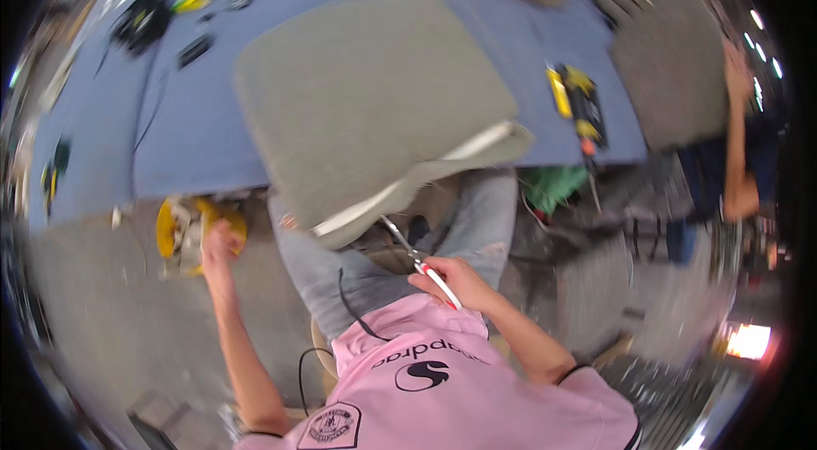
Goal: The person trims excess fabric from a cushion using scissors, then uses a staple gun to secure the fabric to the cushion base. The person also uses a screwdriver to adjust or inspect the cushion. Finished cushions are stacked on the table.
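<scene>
Grey cushion [374, 84]: seemed light, soft, best gripped at its sides. White-handled tool [442, 286]: right hand [464, 280] wrapped its fingers round it. Left hand [219, 242]: blurred, finger spread couldn't be told.

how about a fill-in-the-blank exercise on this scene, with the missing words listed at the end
1. The right hand holds a tool whose handle is red and ____.
2. Beside the left hand in the view is a container whose rim is ____.
3. The grey-green cushion lies on a tabletop coloured ____.
4. The yellow-and-black power tool lies on the cushion's ____ side.

Missing words: white; yellow; blue; right.
</scene>
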The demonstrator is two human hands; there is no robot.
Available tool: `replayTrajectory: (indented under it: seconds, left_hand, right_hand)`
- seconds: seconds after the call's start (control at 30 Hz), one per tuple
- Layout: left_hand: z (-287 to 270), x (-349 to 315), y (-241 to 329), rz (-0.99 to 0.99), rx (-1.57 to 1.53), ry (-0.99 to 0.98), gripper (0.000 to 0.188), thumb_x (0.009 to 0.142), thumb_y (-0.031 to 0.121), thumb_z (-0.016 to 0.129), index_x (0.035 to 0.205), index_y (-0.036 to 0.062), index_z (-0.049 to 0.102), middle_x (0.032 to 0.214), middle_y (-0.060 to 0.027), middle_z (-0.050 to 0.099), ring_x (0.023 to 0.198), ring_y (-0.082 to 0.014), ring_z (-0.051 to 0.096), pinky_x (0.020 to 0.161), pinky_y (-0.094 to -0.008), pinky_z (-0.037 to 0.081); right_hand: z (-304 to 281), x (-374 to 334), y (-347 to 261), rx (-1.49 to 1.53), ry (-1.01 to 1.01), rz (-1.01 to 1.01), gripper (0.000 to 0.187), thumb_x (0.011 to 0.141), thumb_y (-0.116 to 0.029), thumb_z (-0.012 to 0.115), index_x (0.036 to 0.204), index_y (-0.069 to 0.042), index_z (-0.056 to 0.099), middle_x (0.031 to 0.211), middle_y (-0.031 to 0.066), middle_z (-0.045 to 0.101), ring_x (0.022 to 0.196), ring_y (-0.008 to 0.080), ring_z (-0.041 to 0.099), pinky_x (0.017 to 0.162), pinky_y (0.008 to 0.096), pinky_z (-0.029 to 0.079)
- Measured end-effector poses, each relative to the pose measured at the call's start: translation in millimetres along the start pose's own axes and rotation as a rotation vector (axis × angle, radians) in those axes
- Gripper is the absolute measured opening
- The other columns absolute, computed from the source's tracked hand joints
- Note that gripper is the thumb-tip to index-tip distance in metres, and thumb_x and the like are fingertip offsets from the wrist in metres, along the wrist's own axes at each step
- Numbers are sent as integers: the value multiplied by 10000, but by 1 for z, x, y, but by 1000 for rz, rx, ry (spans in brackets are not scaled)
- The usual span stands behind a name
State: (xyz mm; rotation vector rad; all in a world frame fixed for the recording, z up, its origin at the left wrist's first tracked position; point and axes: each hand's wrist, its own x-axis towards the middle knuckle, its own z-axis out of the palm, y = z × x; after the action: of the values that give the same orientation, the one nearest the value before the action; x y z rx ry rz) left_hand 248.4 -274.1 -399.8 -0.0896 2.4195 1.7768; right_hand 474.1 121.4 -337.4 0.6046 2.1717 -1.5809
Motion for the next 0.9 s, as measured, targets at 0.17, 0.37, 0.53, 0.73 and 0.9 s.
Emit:
replayTrajectory:
  seconds: [0.17,0.37,0.53,0.73,0.9]
  left_hand:
    - [119,-53,11,-238,-402,-475,456,1124,397,611,1301,-18,675,1097,-103,776,951,-145,692,830,-313,528]
    - [77,9,86,-159,-56,72,449,1124,479,586,1156,42,682,1076,-42,716,999,-175,656,849,-366,532]
    - [61,11,167,342,810,66,326,1116,306,605,1170,11,733,1006,-118,764,896,-235,688,828,-373,530]
    - [262,-47,204,415,537,-466,346,1046,349,692,1108,14,755,931,-129,780,865,-239,745,808,-364,570]
    - [325,-51,200,537,890,-528,375,1051,347,663,911,0,691,737,-192,708,711,-396,701,698,-446,540]
  right_hand:
    - [-5,-14,2,140,65,-18,466,1005,-457,780,825,-54,631,593,50,585,521,157,570,518,362,417]
    - [-8,-34,36,289,293,-144,351,1013,-360,787,885,-65,645,657,28,618,555,116,578,521,341,418]
    - [-15,-29,52,798,386,-92,250,1032,-240,737,891,-52,650,661,2,616,580,112,574,539,315,418]
    - [10,6,30,941,424,-26,254,1040,-269,713,955,-36,658,658,30,629,586,122,601,553,301,448]
    - [32,-4,7,976,247,-9,293,1058,-302,700,975,-24,660,642,43,637,563,137,620,525,300,450]
